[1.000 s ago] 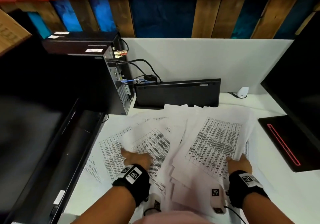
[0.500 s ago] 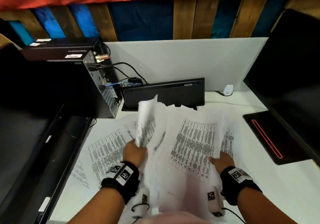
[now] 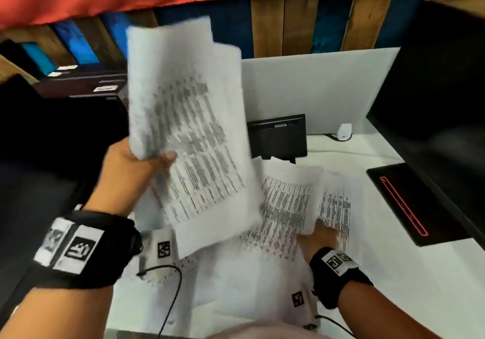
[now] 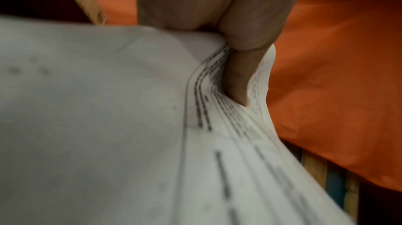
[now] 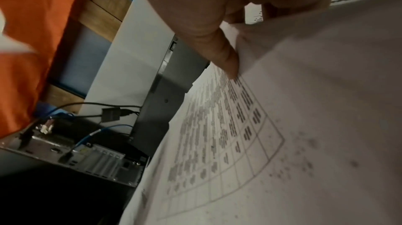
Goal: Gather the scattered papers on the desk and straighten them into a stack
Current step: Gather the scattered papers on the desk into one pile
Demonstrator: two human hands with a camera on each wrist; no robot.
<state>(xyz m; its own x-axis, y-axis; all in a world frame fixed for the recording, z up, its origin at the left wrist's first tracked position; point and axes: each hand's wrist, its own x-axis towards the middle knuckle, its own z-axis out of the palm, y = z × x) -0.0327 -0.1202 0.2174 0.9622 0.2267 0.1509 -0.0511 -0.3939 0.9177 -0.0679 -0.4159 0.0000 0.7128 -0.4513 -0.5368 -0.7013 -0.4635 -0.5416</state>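
Note:
My left hand [image 3: 147,162] grips a bundle of printed sheets [image 3: 189,128] and holds it up above the desk's left side, blurred. In the left wrist view the thumb [image 4: 239,67] presses into the bundle's [image 4: 108,108] curled edge. More printed papers [image 3: 283,207] lie spread over the white desk [image 3: 420,286]. My right hand [image 3: 319,236] is low on them at the right, its fingers hidden under a sheet's edge. Seen from the right wrist, the thumb [image 5: 226,56] lies on a printed table sheet [image 5: 217,134] with another sheet [image 5: 315,108] pinched beside it.
A black keyboard [image 3: 278,136] stands on edge against the white partition [image 3: 315,89]. A small white device [image 3: 344,131] sits behind the papers. A dark monitor [image 3: 433,89] and its base with a red line [image 3: 404,204] fill the right. A black computer tower [image 5: 65,151] stands left.
My left hand has lifted a bundle of sheets from the desk's left side high into the air. The right hand stays low on the spread papers. The view has shifted right.

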